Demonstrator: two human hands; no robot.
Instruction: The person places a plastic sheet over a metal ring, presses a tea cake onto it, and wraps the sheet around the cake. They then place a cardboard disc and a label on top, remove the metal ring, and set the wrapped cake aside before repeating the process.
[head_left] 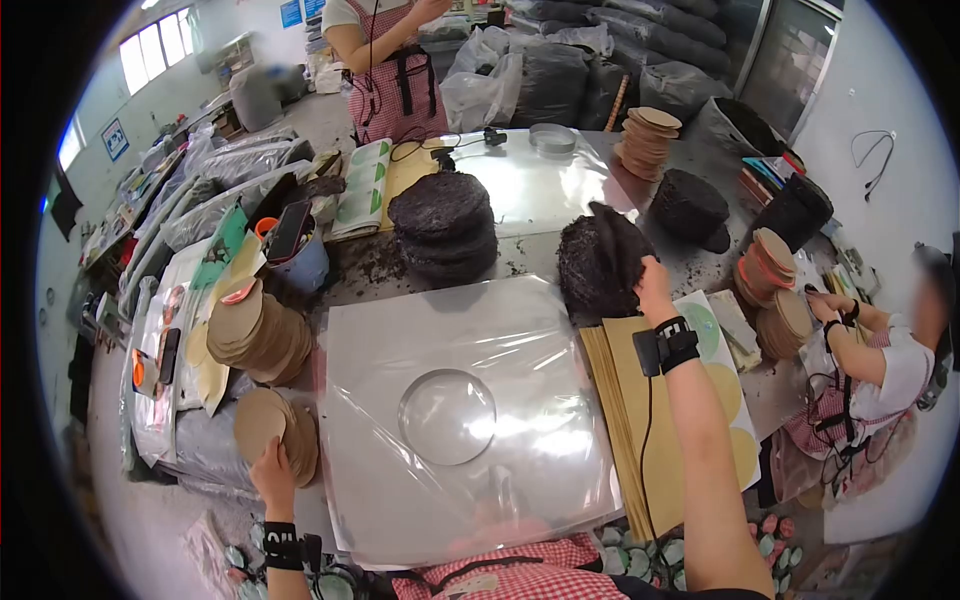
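My left hand [272,478] has its fingers on the near edge of the top brown cardboard disc [262,422], on a stack at the left. My right hand [655,290] pinches a thin black round sheet [622,250], lifted on edge from a rough black pile [580,265]. Between my hands lie glossy clear plastic sheets [370,350], with a round ring [447,460] near their middle. Another pile of black round sheets [445,225] stands beyond them. Right of the plastic is a stack of tan paper sheets [640,430], partly hidden by my forearm.
Taller disc stacks stand at left [255,335] and far right [648,145]. A blue bucket [303,265] holds tools. Across the metal table stands one person [395,80]; another person [870,360] works at the right. Black crumbs litter the tabletop. A cable hangs from my right wrist.
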